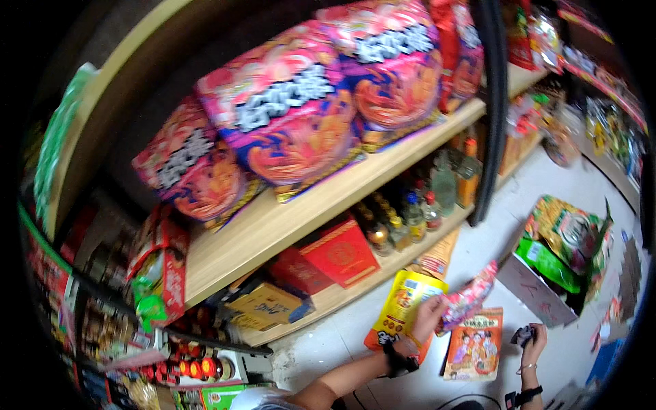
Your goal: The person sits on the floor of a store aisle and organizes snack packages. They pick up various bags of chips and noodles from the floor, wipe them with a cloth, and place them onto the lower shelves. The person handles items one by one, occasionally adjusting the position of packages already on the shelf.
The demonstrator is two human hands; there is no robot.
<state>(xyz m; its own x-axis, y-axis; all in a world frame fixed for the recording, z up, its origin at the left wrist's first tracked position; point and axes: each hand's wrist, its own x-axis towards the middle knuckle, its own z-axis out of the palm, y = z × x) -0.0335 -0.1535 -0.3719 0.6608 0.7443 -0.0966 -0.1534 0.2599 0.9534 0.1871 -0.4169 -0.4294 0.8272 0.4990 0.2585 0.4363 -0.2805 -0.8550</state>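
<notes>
My left hand grips a pink-and-purple food pouch, seen nearly edge-on above the floor. Beneath that wrist is a yellow pouch with a barcode, partly covered by my arm. An orange pouch printed with cartoon figures lies flat on the floor between my hands. In my right hand is a small dark crumpled cloth. Several pink-and-purple pouches stand in a row on the wooden shelf, similar in colour to the held one.
Right of my hands stands an open carton with green and yellow packs. The lower shelf holds red boxes, a yellow carton and several glass bottles. A black upright post edges the shelving. Jars stand lower left.
</notes>
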